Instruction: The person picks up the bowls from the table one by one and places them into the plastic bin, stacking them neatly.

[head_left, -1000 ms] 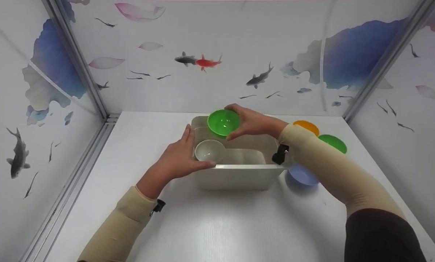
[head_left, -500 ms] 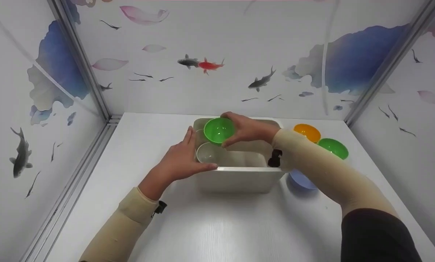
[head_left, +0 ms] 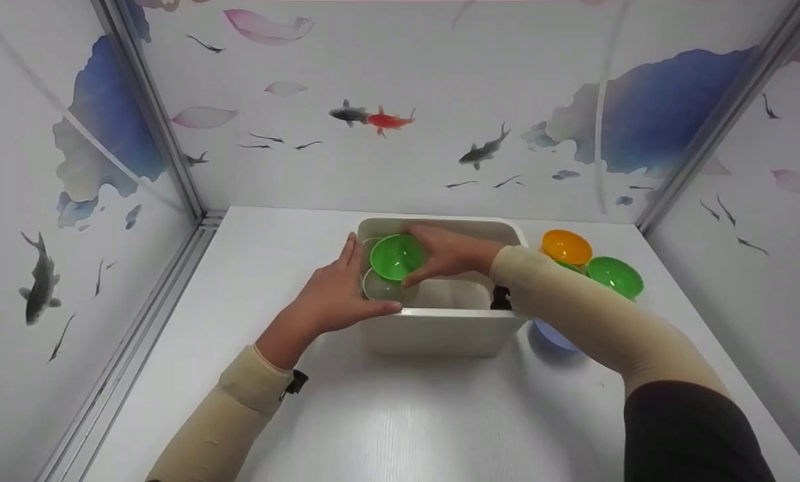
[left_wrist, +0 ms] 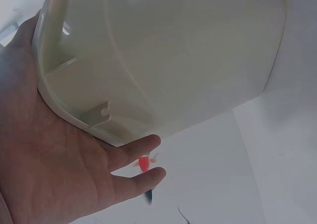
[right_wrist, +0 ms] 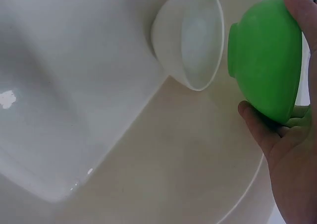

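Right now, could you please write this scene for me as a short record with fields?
Right hand: holds a green bowl
Left hand: touches the off-white bin at its near left corner
Inside the bin: white bowl, apart from the held bowl
Right of the bin: orange bowl, second green bowl, blue bowl partly hidden by a beige sleeve

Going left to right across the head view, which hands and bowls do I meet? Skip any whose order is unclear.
Left hand → held green bowl → right hand → orange bowl → rightmost green bowl.
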A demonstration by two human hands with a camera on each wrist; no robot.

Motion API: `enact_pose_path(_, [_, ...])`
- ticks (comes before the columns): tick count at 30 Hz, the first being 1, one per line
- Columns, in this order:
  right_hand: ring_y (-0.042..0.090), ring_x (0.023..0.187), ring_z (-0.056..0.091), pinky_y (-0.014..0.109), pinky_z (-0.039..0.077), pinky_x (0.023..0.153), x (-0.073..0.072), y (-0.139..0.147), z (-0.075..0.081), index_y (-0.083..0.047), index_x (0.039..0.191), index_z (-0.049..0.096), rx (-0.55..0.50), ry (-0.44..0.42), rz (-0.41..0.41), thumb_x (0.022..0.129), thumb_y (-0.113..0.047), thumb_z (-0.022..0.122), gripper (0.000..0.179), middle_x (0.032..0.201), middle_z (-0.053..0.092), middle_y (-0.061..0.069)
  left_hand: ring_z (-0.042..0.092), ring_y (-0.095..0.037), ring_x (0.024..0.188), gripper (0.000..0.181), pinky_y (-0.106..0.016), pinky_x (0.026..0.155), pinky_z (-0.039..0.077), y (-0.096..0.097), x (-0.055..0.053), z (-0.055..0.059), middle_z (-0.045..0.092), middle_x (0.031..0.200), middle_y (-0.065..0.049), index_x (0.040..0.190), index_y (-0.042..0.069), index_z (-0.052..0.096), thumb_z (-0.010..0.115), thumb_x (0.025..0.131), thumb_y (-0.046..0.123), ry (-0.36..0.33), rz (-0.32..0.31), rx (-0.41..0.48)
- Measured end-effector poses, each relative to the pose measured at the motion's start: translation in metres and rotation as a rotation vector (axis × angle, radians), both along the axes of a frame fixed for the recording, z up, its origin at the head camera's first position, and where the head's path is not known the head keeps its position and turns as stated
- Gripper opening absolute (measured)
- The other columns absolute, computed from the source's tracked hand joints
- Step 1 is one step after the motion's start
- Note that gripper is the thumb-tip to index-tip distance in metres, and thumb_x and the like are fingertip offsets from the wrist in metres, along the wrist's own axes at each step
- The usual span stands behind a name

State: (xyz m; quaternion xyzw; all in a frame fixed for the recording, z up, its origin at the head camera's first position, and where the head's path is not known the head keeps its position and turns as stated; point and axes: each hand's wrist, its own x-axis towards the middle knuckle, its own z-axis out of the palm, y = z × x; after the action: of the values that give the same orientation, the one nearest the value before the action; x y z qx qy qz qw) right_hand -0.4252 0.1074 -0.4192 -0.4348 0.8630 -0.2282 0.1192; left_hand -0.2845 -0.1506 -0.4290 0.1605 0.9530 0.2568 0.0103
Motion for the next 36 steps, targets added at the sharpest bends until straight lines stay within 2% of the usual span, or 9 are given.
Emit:
enact_pose_path(7, [0.023, 0.12, 0.065, 0.043, 0.053, 0.108, 0.001, -0.004, -0.012, -0.006, 0.157, 0.046, 0.089, 0.048, -0.01, 0.081, -0.057, 0.096, 0.105, 0.134, 0.066, 0.007, 0.049, -0.047, 0.152, 0.15, -0.059, 0.118, 0.047, 0.0, 0.0, 0.0, 0.002, 0.185, -0.017, 0.177, 0.001, 0.006, 0.065, 0.079, 0.098, -0.005, -0.003, -0.007])
enact_pose_path(12, [0.024, 0.118, 0.066, 0.044, 0.054, 0.106, 0.002, -0.007, -0.014, -0.004, 0.155, 0.048, 0.161, 0.103, -0.001, 0.084, -0.06, 0.092, 0.1, 0.13, 0.068, 0.008, 0.042, -0.046, 0.157, 0.149, -0.057, 0.122, 0.043, 0.0, -0.001, -0.001, 0.0, 0.184, -0.018, 0.176, -0.001, 0.003, 0.064, 0.08, 0.097, -0.008, -0.015, -0.014])
enact_pose_path(18, [0.023, 0.109, 0.066, 0.044, 0.056, 0.1, 0.001, -0.014, -0.016, -0.004, 0.15, 0.052, 0.221, 0.169, 0.026, 0.083, -0.065, 0.089, 0.098, 0.122, 0.067, 0.005, 0.047, -0.046, 0.154, 0.148, -0.057, 0.12, 0.046, -0.001, -0.001, -0.001, 0.002, 0.185, -0.018, 0.176, 0.0, 0.005, 0.068, 0.081, 0.094, 0.0, -0.009, 0.001])
enact_pose_path(23, [0.023, 0.113, 0.065, 0.044, 0.055, 0.102, 0.0, -0.02, -0.018, -0.005, 0.157, 0.046, 0.235, 0.176, 0.069, 0.084, -0.066, 0.088, 0.104, 0.129, 0.065, 0.007, 0.052, -0.045, 0.149, 0.146, -0.057, 0.116, 0.049, -0.001, 0.0, -0.003, 0.002, 0.185, -0.016, 0.177, 0.002, 0.005, 0.071, 0.081, 0.091, -0.003, 0.003, 0.014])
enact_pose_path(28, [0.024, 0.115, 0.065, 0.043, 0.055, 0.104, 0.001, -0.024, -0.017, -0.005, 0.157, 0.045, 0.305, 0.193, 0.064, 0.085, -0.067, 0.086, 0.104, 0.13, 0.064, 0.008, 0.057, -0.044, 0.144, 0.146, -0.055, 0.112, 0.053, -0.001, -0.001, -0.004, 0.003, 0.185, -0.016, 0.177, 0.003, 0.006, 0.073, 0.081, 0.089, 0.001, 0.009, 0.019])
enact_pose_path(36, [0.026, 0.102, 0.066, 0.045, 0.057, 0.096, 0.005, -0.035, -0.013, 0.0, 0.148, 0.05, 0.461, 0.253, 0.031, 0.089, -0.074, 0.076, 0.098, 0.114, 0.066, 0.008, 0.049, -0.044, 0.152, 0.146, -0.056, 0.117, 0.049, -0.001, -0.001, -0.002, 0.002, 0.186, -0.015, 0.177, 0.003, 0.005, 0.068, 0.081, 0.093, -0.01, 0.006, 0.007])
